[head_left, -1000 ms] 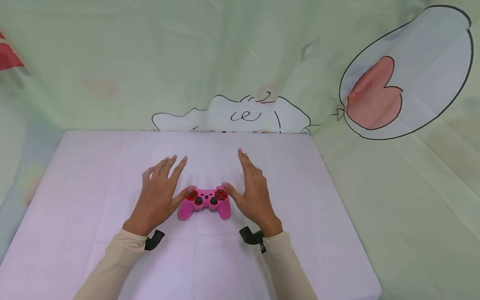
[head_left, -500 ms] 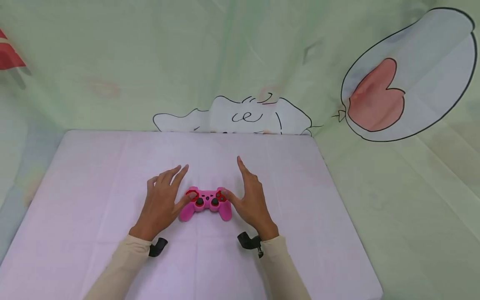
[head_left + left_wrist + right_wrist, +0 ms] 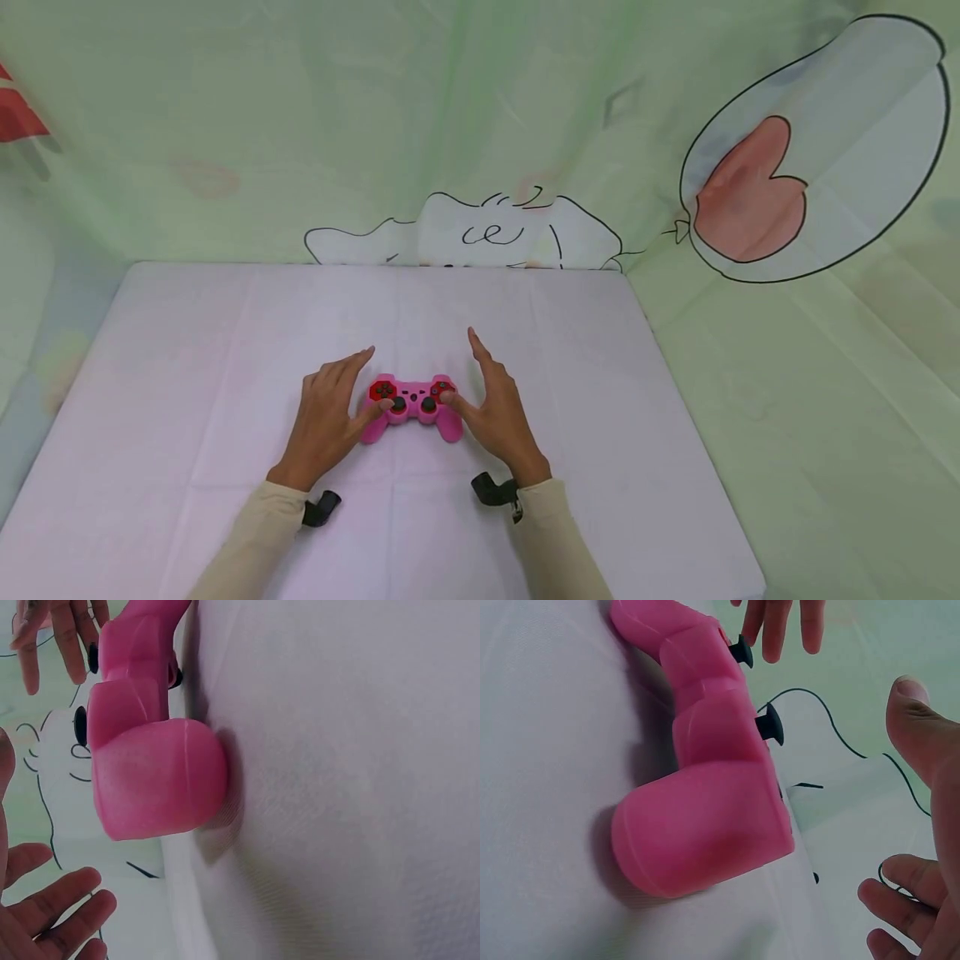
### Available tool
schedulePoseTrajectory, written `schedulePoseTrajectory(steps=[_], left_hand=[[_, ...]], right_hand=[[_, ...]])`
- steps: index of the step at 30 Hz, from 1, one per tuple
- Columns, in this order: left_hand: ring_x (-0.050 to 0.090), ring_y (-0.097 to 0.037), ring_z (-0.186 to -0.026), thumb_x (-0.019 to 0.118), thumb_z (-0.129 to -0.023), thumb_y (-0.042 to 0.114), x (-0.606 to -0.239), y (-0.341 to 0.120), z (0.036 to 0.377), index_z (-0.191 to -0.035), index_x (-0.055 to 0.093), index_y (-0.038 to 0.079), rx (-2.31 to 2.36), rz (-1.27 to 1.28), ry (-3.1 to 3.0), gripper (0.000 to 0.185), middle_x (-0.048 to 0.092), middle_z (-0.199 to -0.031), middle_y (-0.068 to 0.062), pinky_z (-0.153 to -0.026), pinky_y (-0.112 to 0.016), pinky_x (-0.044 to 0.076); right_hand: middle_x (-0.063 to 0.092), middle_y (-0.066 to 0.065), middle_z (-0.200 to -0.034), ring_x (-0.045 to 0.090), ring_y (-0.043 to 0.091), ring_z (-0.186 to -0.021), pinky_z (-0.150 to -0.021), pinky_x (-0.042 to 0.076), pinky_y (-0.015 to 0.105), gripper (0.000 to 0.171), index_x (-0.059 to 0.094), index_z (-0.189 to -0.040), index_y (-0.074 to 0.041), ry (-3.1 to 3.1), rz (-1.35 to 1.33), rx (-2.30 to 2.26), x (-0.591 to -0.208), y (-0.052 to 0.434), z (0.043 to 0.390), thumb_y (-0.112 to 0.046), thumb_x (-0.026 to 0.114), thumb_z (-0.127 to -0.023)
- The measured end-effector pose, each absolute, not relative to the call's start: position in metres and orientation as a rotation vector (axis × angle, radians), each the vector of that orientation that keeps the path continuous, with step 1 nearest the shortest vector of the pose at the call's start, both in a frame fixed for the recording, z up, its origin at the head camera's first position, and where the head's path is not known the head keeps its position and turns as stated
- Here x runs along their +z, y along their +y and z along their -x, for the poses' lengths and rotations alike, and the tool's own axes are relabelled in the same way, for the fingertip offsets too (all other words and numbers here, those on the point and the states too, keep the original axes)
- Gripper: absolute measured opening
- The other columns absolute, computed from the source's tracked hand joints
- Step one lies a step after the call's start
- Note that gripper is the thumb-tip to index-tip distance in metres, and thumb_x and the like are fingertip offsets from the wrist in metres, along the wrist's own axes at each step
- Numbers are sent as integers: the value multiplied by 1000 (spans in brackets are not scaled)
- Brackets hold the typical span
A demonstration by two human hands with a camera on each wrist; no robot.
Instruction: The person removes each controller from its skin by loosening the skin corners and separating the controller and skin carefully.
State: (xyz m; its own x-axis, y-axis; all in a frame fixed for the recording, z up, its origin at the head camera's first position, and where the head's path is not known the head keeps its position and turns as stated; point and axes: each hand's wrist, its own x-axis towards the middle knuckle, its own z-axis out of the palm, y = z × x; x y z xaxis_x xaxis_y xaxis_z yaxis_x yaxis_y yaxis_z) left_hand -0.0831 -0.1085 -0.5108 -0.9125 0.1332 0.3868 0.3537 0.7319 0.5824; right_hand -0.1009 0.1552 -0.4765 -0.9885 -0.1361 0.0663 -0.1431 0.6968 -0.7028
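A pale pink table [image 3: 187,350] is filling the head view, with a pink game controller [image 3: 409,406] lying flat near its middle, long axis running left to right, handles pointing toward the person. The left hand [image 3: 327,418] and right hand [image 3: 496,408] are flanking it, fingers spread and gripping nothing, thumbs touching its face. Only this view is showing the red button pads; the wrist views are showing smooth rounded handles (and black thumbsticks).

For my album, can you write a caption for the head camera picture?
Two open hands, left hand and right hand, flank a pink game controller on a pale pink table.
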Motion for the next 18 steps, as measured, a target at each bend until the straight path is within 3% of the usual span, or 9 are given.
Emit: schedulePoseTrajectory(steps=[11,18], left_hand=[[59,-37,-131,87,-87,40,-519,-106,80,-158,50,10,-1092,362,-2622,85,62,-148,-17,-100,-56,46],[61,-33,-123,86,-89,39,-525,-106,78,-160,47,12,-1170,322,-2656,84,62,-147,-17,-106,-58,51]], right_hand=[[52,16,-160,50,37,-149,-116,42,68,99,22,-168,-45,-2935,-269,1246,-487,158,97,-33,85,-92],[53,15,-161,57,40,-141,-111,49,64,94,28,-167,-42,-2939,-301,1291,-493,159,96,-29,84,-93]])
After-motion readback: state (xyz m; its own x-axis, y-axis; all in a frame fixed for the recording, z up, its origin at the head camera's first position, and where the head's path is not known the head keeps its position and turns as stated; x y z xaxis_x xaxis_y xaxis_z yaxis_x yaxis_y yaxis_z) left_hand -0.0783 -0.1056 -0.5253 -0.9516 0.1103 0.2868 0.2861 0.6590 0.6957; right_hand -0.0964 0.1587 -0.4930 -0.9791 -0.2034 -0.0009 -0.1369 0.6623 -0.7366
